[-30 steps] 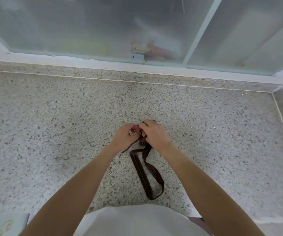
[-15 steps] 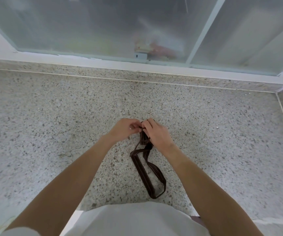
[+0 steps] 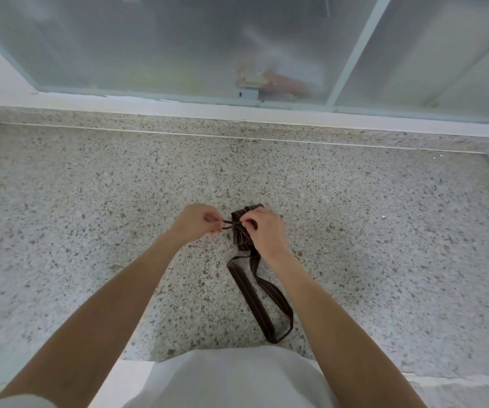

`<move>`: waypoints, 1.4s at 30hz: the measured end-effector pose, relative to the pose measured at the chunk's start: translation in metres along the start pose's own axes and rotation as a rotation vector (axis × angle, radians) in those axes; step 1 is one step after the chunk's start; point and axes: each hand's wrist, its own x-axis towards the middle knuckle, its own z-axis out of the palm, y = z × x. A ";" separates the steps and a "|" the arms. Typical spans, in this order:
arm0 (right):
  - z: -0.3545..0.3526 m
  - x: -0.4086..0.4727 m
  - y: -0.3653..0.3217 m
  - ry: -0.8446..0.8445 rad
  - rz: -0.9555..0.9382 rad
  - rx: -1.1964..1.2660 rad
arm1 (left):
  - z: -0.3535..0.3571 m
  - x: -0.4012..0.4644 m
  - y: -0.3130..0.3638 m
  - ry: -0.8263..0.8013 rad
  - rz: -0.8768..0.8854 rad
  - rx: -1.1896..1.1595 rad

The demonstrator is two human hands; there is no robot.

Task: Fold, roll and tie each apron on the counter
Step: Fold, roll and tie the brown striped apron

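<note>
- On the speckled stone counter (image 3: 90, 231), seen from the head camera, a small rolled apron (image 3: 240, 231) of dark brown cloth with thin pale stripes lies near the middle, a short, tight bundle.
- Its thin tie string (image 3: 228, 225) runs out sideways from the roll toward the left hand (image 3: 196, 222), whose fingers are curled and pinch the string's end.
- The right hand (image 3: 263, 231) lies over the roll's right side, fingers bent, pinching the other end of the tie at the top of the bundle; part of the roll is hidden under it.
- A flat striped strap (image 3: 262, 301) trails from the roll's near end in a long narrow loop, lying slack on the stone and reaching almost to the counter's front edge.
- The counter is matt, grey-white with dark flecks, with a raised lip of the same stone along the back and right sides.
- Behind the lip stands a frosted sliding window (image 3: 178, 45) in a pale frame; shapes behind it are blurred.
- Broad bare stone lies to both sides of the hands.
- A white garment (image 3: 231, 381) fills the bottom centre.
</note>
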 end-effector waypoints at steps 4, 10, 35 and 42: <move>-0.006 0.003 -0.002 -0.013 0.155 0.146 | 0.009 -0.001 -0.005 0.050 -0.138 -0.197; -0.027 -0.006 0.011 0.057 0.511 0.543 | 0.029 -0.003 -0.015 0.166 -0.301 -0.333; -0.034 -0.024 0.018 -0.023 0.128 -0.219 | 0.040 -0.007 -0.006 0.298 -0.138 0.086; -0.021 -0.027 0.002 0.041 -0.025 -0.209 | 0.041 -0.007 -0.017 0.248 -0.077 -0.045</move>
